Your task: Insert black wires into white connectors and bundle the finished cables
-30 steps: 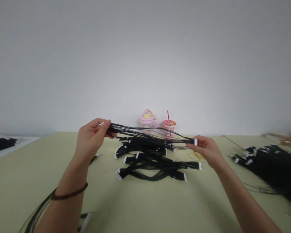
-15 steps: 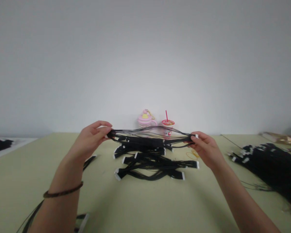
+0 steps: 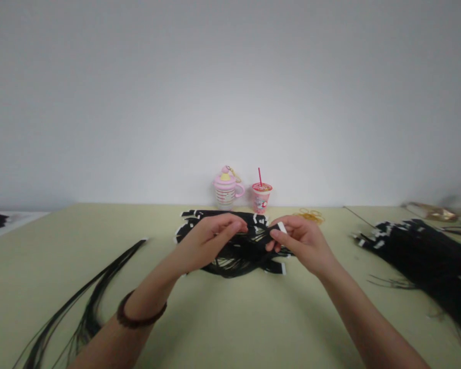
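Observation:
Between my hands hangs a bundle of thin black cables with white end connectors. My right hand point(image 3: 297, 238) pinches the bundle near a white connector point(image 3: 282, 227). Close by on its left, my left hand point(image 3: 217, 238) has its thumb and fingers curled together at the cables; what they hold is mostly hidden. Behind and below both hands lies a pile of black cable bundles point(image 3: 234, 266) on the pale green table point(image 3: 230, 323), partly covered by my fingers.
A pink-lidded mug point(image 3: 225, 192) and a small pink cup with a straw point(image 3: 261, 197) stand by the wall. Yellow rubber bands point(image 3: 311, 215) lie right of them. Loose black cables point(image 3: 95, 287) are at left, a large cable stack point(image 3: 430, 261) at right.
My hands have come together from wide apart, and the cable bundle stretched between them now sags in a loop. My left hand moved furthest, to the right.

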A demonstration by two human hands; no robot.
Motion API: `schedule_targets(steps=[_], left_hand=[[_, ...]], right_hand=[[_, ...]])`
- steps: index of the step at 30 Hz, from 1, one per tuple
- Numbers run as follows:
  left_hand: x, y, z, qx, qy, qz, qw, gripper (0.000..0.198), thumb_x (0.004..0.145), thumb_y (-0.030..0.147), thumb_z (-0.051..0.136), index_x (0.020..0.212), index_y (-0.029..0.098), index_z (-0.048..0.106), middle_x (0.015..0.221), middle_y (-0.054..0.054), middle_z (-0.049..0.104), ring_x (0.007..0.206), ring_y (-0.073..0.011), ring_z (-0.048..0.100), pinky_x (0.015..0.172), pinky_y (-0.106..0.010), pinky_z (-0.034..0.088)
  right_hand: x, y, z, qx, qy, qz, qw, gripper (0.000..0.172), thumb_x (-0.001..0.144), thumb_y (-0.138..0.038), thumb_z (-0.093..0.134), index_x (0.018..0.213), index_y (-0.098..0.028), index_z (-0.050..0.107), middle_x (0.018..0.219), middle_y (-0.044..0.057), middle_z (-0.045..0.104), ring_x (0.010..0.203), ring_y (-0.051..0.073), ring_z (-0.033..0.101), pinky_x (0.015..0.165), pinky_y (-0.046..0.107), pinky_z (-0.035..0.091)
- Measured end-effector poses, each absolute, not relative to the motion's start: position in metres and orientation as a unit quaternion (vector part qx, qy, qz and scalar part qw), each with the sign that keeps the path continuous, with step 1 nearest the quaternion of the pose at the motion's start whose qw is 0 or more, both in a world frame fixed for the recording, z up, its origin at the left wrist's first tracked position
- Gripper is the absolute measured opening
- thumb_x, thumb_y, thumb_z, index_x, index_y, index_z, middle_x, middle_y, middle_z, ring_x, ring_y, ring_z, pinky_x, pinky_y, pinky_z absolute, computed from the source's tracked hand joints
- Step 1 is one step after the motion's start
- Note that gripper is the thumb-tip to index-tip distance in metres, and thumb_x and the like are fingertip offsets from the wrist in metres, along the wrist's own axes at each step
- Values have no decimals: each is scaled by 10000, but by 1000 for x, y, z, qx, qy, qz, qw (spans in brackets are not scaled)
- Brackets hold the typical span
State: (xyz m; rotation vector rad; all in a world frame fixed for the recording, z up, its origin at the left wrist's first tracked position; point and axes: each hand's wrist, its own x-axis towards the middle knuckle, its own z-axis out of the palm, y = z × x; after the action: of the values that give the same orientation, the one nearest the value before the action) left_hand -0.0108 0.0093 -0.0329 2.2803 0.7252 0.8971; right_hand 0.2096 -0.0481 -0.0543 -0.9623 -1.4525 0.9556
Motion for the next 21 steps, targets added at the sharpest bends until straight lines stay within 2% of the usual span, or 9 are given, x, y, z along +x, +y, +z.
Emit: schedule_targets(steps=[3,5,8,15,21], left_hand=[[2,-12,-32,857,268,307,316,327,910,397,486,806,189,717,724,-18,688,656,-140,597,590,-226,454],[4,-17,-32,843,270,301,354,301,878,386,535,747,184,716,651,-11,657,587,-128,552,529,-226,416],[3,-17,-32,831,252,314,383,223,834,351,598,745,193,728,689,-23,686,614,-137,573,552,-240,435],[-3,-23,-29,849,294,307,314,165,810,308,618,723,192,697,622,2,658,551,-117,553,499,-215,410],[1,-27,-29,863,309,335,221,135,827,270,590,743,199,668,700,-5,662,624,-131,575,547,-229,419]], right_hand=[[203,-57,-53,-398,-644,414,506,293,754,-426,733,851,-161,653,616,20,700,541,114,647,527,209,496],[199,-62,-52,-394,-665,405,489,274,782,-420,705,848,-161,645,621,20,692,555,119,650,537,215,495],[196,-66,-51,-396,-686,376,481,244,814,-401,668,859,-163,643,636,20,686,573,130,660,543,223,496],[195,-66,-52,-426,-739,258,454,178,876,-353,590,878,-188,654,656,16,706,596,138,662,534,214,473],[192,-66,-51,-443,-727,221,476,190,888,-348,565,859,-184,656,632,15,684,592,140,660,544,216,479]])
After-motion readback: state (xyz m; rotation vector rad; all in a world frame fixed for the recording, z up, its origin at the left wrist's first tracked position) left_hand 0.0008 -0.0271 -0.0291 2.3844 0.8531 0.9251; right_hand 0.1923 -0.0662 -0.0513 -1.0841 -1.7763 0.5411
